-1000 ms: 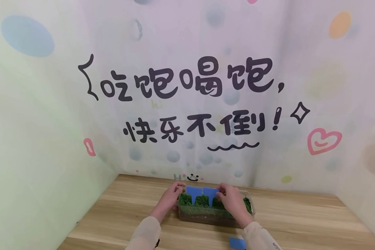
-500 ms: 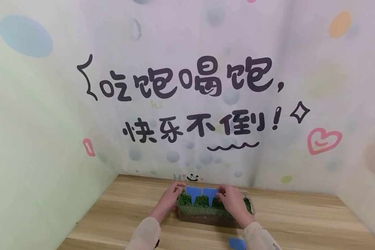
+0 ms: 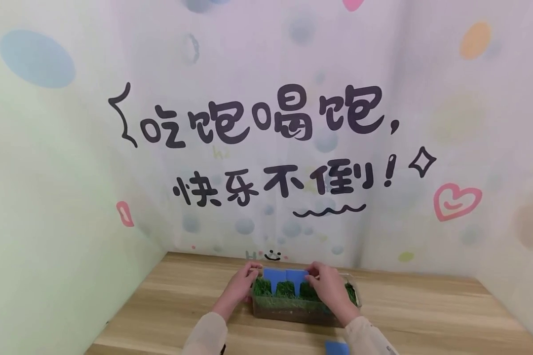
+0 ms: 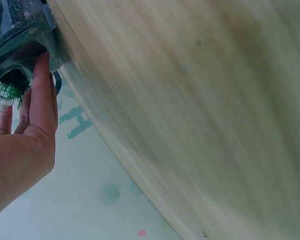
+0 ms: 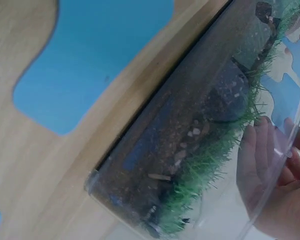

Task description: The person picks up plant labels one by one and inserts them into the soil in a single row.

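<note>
A long clear plastic box (image 3: pixel 297 311) of brown soil and green grass tufts (image 3: pixel 286 289) stands on the table. My left hand (image 3: pixel 237 287) grips its left end; the left wrist view shows a finger along the end wall (image 4: pixel 52 59). Two blue flat pieces stand upright in the grass: a left piece (image 3: pixel 274 275) and a right piece (image 3: pixel 295 276), their upper edges side by side. With thumb and fingers, my right hand (image 3: pixel 330 287) pinches the right piece by its upper right corner. In the right wrist view, that hand (image 5: pixel 285 185) is partly seen through the clear wall.
Another blue flat piece (image 3: pixel 337 348) lies on the wooden table (image 3: pixel 160 310) in front of the box, near my right sleeve (image 3: pixel 367 336). A printed cloth backdrop (image 3: pixel 248 212) rises behind the table, and a pale wall (image 3: pixel 40 197) stands at the left.
The right blue piece has shifted slightly left, narrowing the gap to the left piece. Both hands keep their holds. The head view has tilted a little upward.
</note>
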The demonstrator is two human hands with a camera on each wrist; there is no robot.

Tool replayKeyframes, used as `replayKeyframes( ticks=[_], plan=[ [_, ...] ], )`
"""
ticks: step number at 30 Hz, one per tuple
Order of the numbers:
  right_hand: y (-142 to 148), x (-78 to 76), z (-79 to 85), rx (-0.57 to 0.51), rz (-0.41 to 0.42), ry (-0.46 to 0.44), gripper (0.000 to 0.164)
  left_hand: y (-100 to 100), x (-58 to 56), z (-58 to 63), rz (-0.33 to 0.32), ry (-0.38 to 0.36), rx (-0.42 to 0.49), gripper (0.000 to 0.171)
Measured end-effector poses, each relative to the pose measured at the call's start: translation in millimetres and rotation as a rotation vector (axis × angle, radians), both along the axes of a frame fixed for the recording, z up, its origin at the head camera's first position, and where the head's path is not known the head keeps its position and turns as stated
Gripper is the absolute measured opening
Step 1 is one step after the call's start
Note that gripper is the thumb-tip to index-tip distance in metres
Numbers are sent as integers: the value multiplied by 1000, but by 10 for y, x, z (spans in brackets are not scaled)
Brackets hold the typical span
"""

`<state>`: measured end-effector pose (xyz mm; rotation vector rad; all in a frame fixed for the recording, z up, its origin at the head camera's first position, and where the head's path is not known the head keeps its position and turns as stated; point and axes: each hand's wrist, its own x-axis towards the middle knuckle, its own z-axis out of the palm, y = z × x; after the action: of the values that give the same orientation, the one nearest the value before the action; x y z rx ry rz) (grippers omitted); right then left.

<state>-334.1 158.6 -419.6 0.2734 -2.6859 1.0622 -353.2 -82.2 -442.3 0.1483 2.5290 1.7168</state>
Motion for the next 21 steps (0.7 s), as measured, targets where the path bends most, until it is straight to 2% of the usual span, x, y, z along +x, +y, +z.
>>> replayKeyframes(
  ticks=[5, 8, 12, 15, 21],
  plan=[
    [-62, -51, -79, -141, 83, -74, 25, -16, -15, -10, 13, -3, -30, 31],
    [-99, -61, -102, -164, 112, -102, 16, -19, -16, -8, 10, -2, -32, 32],
    [-113, -53, -82, -146, 85, -79, 6, -18, -14, -8, 5, -4, -32, 32],
    [-97, -45, -54, -141, 55, -61, 6, -17, -12, -6, 6, 0, -35, 32],
    [-61, -46, -64, -72, 25, -87, 6, -7, -9, 6, -1, -6, -28, 32]
  ],
)
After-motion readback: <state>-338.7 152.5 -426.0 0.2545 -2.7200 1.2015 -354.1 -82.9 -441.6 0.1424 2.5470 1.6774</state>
